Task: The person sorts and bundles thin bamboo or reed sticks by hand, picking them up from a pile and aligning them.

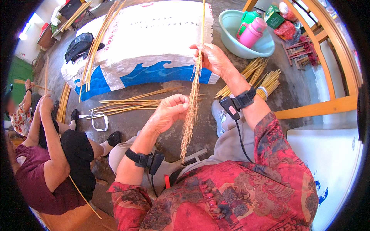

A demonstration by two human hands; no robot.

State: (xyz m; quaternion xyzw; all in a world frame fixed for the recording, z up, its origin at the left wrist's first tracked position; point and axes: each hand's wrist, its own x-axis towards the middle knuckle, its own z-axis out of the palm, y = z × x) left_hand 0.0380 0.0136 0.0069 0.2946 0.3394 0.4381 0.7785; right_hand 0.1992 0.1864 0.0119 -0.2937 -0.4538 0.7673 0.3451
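Note:
My right hand (212, 59) is closed on a long pale straw stalk (202, 29), held upright, whose dry feathery seed head (190, 125) hangs below the fingers toward my lap. My left hand (171, 109) is lower, at the left side of the seed head, with thumb and forefinger curled against its fibres. Beyond my hands lies a white sack sheet (158, 34) with a blue wave band, with loose stalks (94, 57) and a black cloth item (79, 48) on it.
Stalks (127, 106) and bundles (269, 82) lie on the floor. A basin (229, 34) holding flasks stands back right, beside a wooden frame (331, 65). A white box (320, 154) is at my right. Two people (52, 169) (21, 119) sit at left, handling stalks.

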